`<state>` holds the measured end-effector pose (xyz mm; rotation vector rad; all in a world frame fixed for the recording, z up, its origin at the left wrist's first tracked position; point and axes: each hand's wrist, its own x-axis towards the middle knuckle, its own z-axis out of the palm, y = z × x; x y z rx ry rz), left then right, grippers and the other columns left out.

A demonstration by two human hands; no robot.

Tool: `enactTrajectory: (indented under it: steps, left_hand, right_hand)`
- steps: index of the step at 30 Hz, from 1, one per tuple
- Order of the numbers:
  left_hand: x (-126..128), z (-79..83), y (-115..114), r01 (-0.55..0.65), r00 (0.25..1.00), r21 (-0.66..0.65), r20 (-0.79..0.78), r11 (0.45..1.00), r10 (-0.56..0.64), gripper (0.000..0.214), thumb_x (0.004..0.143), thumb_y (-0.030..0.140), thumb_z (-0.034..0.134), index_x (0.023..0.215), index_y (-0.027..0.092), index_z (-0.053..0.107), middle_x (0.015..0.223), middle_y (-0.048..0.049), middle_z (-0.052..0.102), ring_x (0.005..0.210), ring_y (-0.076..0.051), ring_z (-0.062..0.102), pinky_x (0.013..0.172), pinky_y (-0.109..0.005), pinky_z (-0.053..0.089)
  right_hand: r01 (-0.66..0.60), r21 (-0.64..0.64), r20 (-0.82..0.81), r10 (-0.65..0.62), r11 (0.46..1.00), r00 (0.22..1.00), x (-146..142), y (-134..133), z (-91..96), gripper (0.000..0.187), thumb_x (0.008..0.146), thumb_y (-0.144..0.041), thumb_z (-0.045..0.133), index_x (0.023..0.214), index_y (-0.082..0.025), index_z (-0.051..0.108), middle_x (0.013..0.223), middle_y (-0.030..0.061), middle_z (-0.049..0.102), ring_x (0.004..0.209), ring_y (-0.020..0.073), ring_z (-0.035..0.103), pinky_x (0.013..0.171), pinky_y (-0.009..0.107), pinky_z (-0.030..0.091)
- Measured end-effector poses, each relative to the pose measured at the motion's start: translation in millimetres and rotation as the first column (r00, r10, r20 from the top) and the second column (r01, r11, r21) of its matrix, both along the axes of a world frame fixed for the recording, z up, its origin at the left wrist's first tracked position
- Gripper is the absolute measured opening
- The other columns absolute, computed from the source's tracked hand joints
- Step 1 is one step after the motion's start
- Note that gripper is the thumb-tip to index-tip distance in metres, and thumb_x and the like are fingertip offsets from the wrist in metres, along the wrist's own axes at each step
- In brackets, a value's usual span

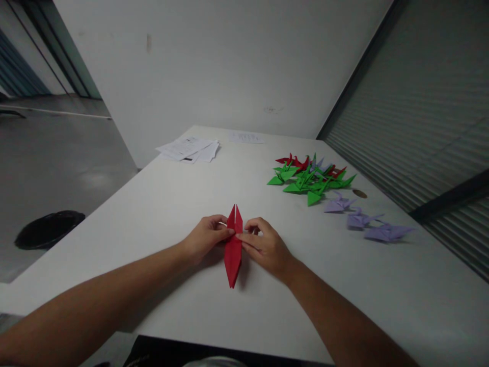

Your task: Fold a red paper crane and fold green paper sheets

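The left hand (206,237) and the right hand (267,247) are bare. The left forearm (114,295) and the right forearm (344,316) are uncovered right to the picture's lower edge. The nails seem short and plain, though the dim view blurs them.

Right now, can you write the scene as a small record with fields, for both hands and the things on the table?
left hand: pinches the red folded paper at its left edge
right hand: pinches the same paper at its right edge
paper: long, pointed, lies on the white table
far right: pile of green and red cranes; three purple cranes
far left: white sheets
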<state>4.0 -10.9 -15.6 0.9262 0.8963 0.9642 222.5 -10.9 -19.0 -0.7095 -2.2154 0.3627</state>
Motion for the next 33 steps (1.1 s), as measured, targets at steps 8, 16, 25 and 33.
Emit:
enactTrajectory:
  steps: [8,16,25,33]
  left_hand:
    - [-1.8,-1.4,-1.6,-0.045,0.999,0.116,0.001,0.992,0.046,0.045,0.073,0.03,0.088,0.11,0.023,0.062,0.08,0.0021,0.071,0.066,-0.013,0.066,0.066,-0.026,0.053]
    - [-6.7,-3.7,-2.9,0.021,0.999,0.238,-0.029,0.971,-0.015,0.016,0.079,0.022,0.077,0.095,0.017,0.076,0.089,-0.0042,0.074,0.081,-0.015,0.067,0.079,-0.03,0.054]
    - [-7.7,-4.1,-6.4,0.155,0.985,0.352,0.016,0.923,-0.171,0.032,0.073,0.022,0.089,0.099,0.016,0.071,0.1,-0.0066,0.073,0.091,-0.018,0.069,0.087,-0.033,0.055]
    - [-4.7,-5.3,-3.8,0.063,0.996,0.327,-0.081,0.943,-0.038,0.024,0.076,0.03,0.087,0.085,0.013,0.072,0.085,-0.0048,0.074,0.077,-0.015,0.067,0.078,-0.032,0.055]
  right_hand:
    - [-0.01,0.007,-0.005,0.01,1.0,1.0,-3.8,-2.6,3.9,0.028,0.096,-0.016,0.061,0.117,-0.027,0.075,0.111,0.0102,0.062,0.097,0.0237,0.06,0.082,0.04,0.058]
    - [-0.008,-0.05,-0.132,0.002,0.999,0.991,-3.2,-5.9,5.0,0.021,0.099,-0.022,0.061,0.114,-0.028,0.074,0.111,0.0097,0.064,0.102,0.0245,0.064,0.085,0.041,0.058]
    - [0.055,-0.227,-0.312,-0.126,0.972,0.942,-12.1,-9.4,6.4,0.005,0.095,-0.027,0.07,0.092,-0.025,0.074,0.105,0.0072,0.059,0.098,0.0227,0.062,0.083,0.038,0.056]
    - [0.001,-0.44,-0.397,-0.195,0.898,0.897,-20.4,-7.9,-2.1,0.016,0.091,-0.034,0.072,0.082,-0.022,0.067,0.103,0.0049,0.053,0.094,0.0193,0.058,0.074,0.03,0.054]
